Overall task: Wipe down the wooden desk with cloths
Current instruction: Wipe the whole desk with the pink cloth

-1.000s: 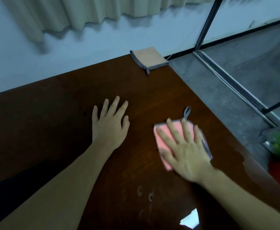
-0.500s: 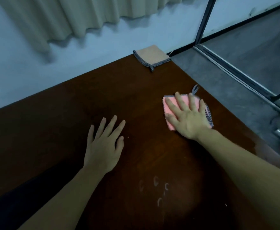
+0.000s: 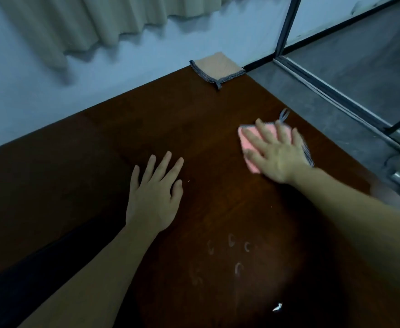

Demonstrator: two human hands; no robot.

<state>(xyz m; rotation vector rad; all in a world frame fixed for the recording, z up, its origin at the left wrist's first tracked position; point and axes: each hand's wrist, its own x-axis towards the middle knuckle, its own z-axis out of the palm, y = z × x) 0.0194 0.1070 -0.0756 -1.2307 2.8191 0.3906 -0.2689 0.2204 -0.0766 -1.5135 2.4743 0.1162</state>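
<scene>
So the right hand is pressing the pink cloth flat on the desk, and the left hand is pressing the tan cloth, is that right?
Not quite. In the head view the left hand lies flat on the bare desk, touching no cloth. The tan cloth sits untouched at the far corner. The right hand is pressing the pink cloth flat, as you said.

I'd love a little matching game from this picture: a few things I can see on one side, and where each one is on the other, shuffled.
Things:
1. pink cloth with a grey loop
2. tan cloth with dark trim
3. left hand
4. faint white ring marks

Places:
A. flat on bare wood, holding nothing
B. at the desk's far corner
C. under the right hand
D. on the wood nearest the camera

Pairs: 1-C, 2-B, 3-A, 4-D
</scene>
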